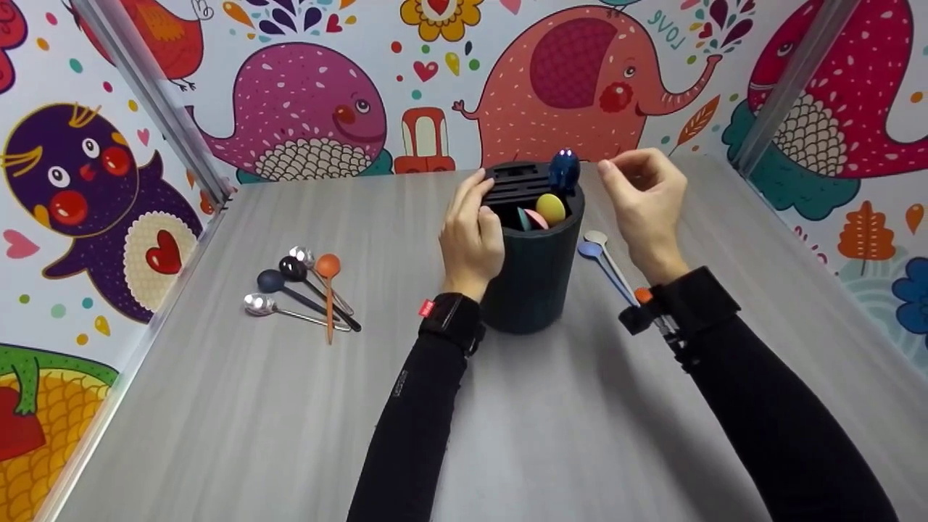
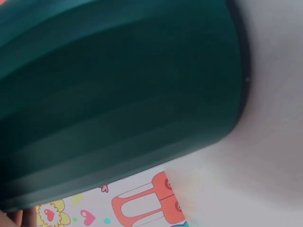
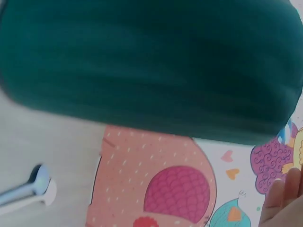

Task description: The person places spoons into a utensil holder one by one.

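Note:
A dark green utensil holder (image 1: 529, 283) with a black slotted top stands upright on the table. My left hand (image 1: 473, 235) holds its left side near the rim, fingers at the back and thumb in front. A shiny dark blue spoon (image 1: 564, 171) sticks up from the top's right side. Yellow (image 1: 550, 209), pink and teal utensil ends show in the front opening. Just right of the holder, my right hand (image 1: 649, 210) is raised apart from it, with loosely bent fingers and nothing visible in them. The holder's green wall (image 2: 118, 94) fills much of both wrist views.
Left on the table lies a group of spoons: an orange one (image 1: 328, 265), a black one (image 1: 293, 268), a dark blue one (image 1: 271, 280) and silver ones (image 1: 259, 304). A light blue spoon (image 1: 590, 250) and a cream spoon (image 1: 596, 237) lie beneath the right hand. Cartoon-printed walls enclose the table.

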A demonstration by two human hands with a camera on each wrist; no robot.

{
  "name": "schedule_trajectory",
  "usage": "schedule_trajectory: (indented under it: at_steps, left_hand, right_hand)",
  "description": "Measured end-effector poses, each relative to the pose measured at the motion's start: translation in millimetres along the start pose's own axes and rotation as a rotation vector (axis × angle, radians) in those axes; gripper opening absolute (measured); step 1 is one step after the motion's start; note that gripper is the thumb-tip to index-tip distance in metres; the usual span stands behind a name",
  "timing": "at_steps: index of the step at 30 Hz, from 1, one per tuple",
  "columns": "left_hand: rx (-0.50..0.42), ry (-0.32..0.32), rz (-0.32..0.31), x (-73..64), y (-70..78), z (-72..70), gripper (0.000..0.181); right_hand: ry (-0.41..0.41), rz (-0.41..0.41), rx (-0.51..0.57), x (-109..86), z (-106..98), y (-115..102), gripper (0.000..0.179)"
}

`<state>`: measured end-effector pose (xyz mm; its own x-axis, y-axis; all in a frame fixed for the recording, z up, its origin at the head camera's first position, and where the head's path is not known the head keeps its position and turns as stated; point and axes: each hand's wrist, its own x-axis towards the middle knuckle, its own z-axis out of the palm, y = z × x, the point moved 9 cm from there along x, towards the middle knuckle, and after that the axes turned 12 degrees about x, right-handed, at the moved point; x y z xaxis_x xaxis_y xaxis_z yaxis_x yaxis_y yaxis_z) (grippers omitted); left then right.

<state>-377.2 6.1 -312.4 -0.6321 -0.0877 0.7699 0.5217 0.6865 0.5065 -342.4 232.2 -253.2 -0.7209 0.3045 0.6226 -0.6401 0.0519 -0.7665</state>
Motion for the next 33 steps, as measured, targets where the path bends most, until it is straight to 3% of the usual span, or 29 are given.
schedule_trajectory:
  at_steps: [6,13,19,22,27,33]
  left_hand:
    - [0.006,0.007,-0.001,0.2,-0.8,-0.6,0.052]
    - [0.008,0.011,-0.006,0.1,-1.0,-1.4,0.053]
    - [0.003,0.008,-0.007,0.2,0.1,-0.8,0.053]
    - [0.004,0.011,-0.005,0.6,0.8,-0.7,0.053]
    - [0.007,0.014,-0.005,1.0,0.4,-1.5,0.052]
    - [0.007,0.007,-0.006,0.6,0.3,-0.5,0.051]
  right_hand:
    - [-0.078,0.063,-0.243,3.1,-20.1,37.2,0.020]
    - [-0.217,0.239,-0.457,-1.6,-37.2,69.8,0.041]
    - [-0.440,0.459,-0.643,-12.7,-54.3,99.5,0.082]
    - [-0.569,0.531,-0.728,-22.1,-63.8,112.6,0.095]
    - [-0.746,0.597,-0.833,-41.0,-79.8,133.7,0.105]
    - [-0.857,0.638,-0.905,-62.5,-96.8,151.6,0.110]
